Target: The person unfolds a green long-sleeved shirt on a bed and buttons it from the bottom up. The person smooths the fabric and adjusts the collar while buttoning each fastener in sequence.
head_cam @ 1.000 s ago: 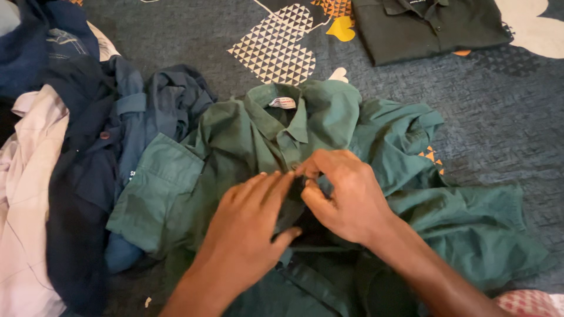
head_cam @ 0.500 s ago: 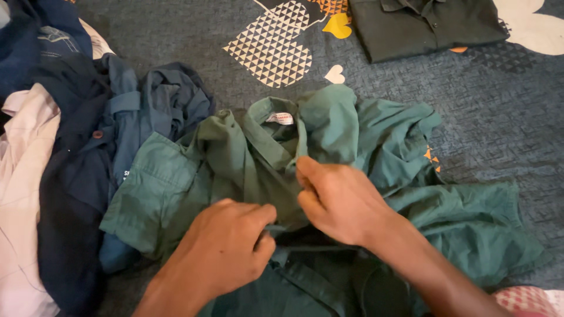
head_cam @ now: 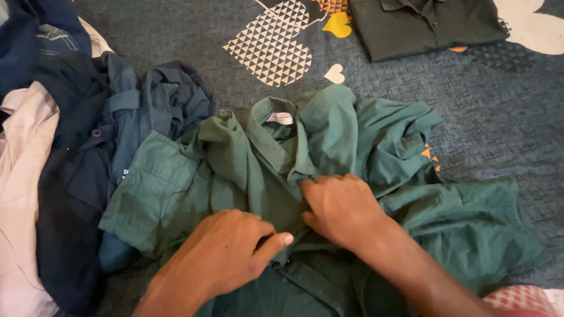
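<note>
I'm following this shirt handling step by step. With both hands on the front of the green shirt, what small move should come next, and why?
Probably drawing the front edges together and flat. The left hand and right hand both pinch the green shirt at its front opening, below the collar, where the cloth lies bunched and creased on the patterned sheet.

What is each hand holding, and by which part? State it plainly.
Both hands grip the green shirt at its front opening, just below the collar. The left hand pinches one front edge; the right hand clutches the other, fingers curled into the cloth.
</note>
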